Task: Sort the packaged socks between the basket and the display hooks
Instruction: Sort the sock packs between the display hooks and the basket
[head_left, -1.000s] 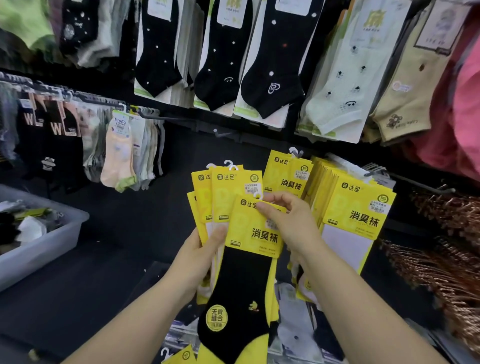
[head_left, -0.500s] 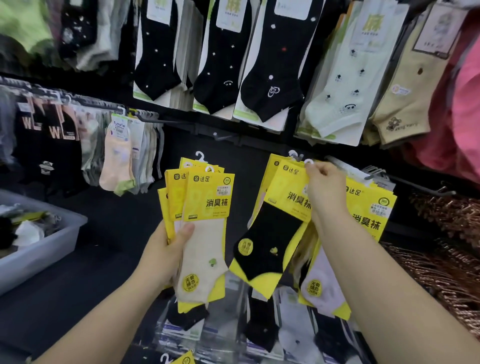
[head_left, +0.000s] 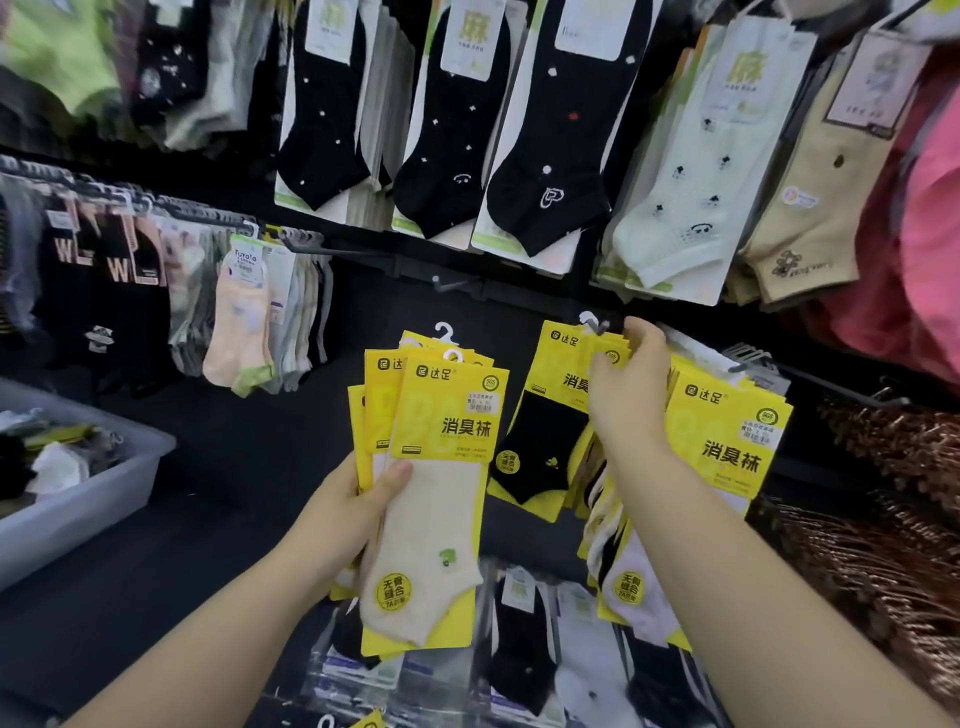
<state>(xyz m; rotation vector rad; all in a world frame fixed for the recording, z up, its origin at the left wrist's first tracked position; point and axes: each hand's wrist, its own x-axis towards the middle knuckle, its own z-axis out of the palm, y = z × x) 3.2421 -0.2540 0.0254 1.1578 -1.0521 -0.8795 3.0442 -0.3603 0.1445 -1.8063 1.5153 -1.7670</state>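
Several yellow-carded sock packs (head_left: 441, 467) are sitting fanned out in the left hand (head_left: 343, 519), with a cream sock on the front one and white hanger loops poking up at the top. The thumb is pressing across the front pack just under its yellow card, and the other fingers are wrapping round the back of the bunch, mostly hidden.

Just to the right, a black sock pack (head_left: 545, 447) on the same yellow card is hanging at a display hook (head_left: 597, 325). The right hand (head_left: 631, 395) is reaching up to it, fingers (head_left: 641, 332) pinching the top corner of the card right by the hook. Can't really tell if its loop is sitting fully on the hook.

Another bunch of yellow packs (head_left: 727, 431) is hanging just beside it, partly behind the right forearm.

Off to the left, a grey plastic basket (head_left: 93, 499) is sitting low with loose socks in it, well apart from both hands. Up top, black dotted socks (head_left: 545, 171) are hanging on the wall, and coppery hangers (head_left: 883, 493) are piling up at far right.
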